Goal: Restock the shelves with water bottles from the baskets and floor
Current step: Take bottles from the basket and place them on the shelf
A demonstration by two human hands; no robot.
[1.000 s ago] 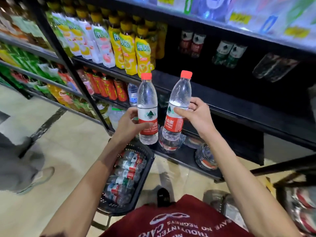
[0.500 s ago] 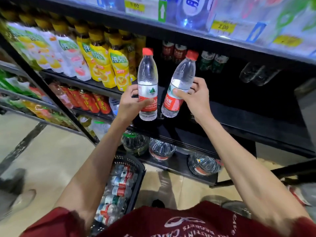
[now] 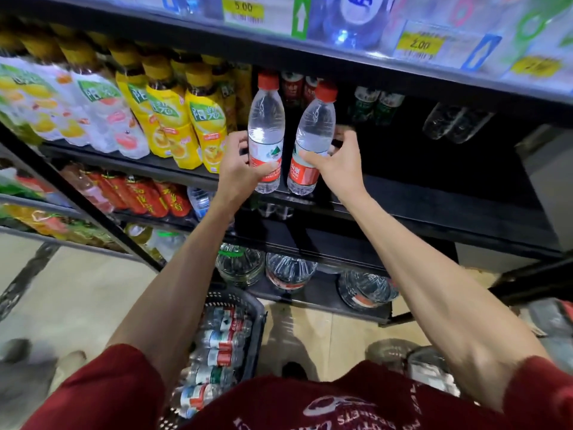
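My left hand (image 3: pixel 240 167) grips a clear water bottle (image 3: pixel 265 119) with a red cap and red label, held upright. My right hand (image 3: pixel 338 162) grips a second such bottle (image 3: pixel 314 125), tilted slightly right. Both bottle bases sit at the front edge of a dark shelf (image 3: pixel 434 197), just right of the yellow drink bottles (image 3: pixel 204 125). A black basket (image 3: pixel 254 324) on the floor below holds several more water bottles (image 3: pixel 217 339).
Red-capped and green-labelled bottles (image 3: pixel 375 103) stand deep in the same shelf. Large water jugs (image 3: pixel 288 271) sit on the bottom shelf. Red tea bottles (image 3: pixel 145 197) fill the shelf to the lower left. Price tags (image 3: pixel 418 45) line the upper shelf edge. More bottles lie on the floor at right (image 3: pixel 431 367).
Both hands have raised the two bottles and carried them forward, from in front of the lower shelves up to the edge of the shelf beside the yellow drinks.
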